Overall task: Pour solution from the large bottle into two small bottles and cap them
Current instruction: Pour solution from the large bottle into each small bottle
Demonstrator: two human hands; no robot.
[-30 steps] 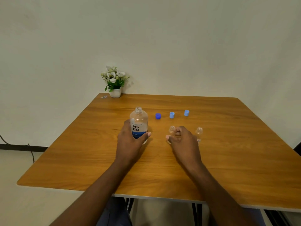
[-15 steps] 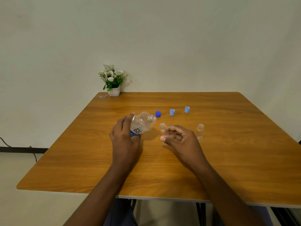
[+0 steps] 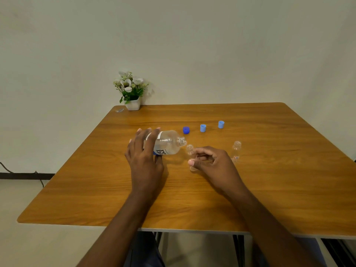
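Our left hand (image 3: 143,155) has its grip clamped on the large bottle (image 3: 167,143), fingers wrapped over the labelled lower body and thumb underneath. The bottle is tipped nearly horizontal, raised off the surface (image 3: 192,199), with its uncapped neck pointing right. The open mouth sits just beside and slightly above the mouth of the first small bottle (image 3: 190,151); whether liquid is passing between them cannot be told.

Our right hand (image 3: 213,162) has its grip closed around the first small bottle, thumb in front and fingers curled behind. This bottle is clear, uncapped and roughly upright, with its base at or near the surface.

The second small bottle (image 3: 236,151) stands upright and uncapped on the surface, to the right of the right hand and apart from it.

Beyond the bottles, three caps rest on the surface in a row: a dark blue cap (image 3: 186,130) nearest the large bottle's neck, then a light blue cap (image 3: 203,128), then another light blue cap (image 3: 221,124) farthest right. All three are separated from one another.

At the far left corner of the surface stands a white pot of flowers (image 3: 131,91), with a small scrap (image 3: 119,110) lying just beside it.
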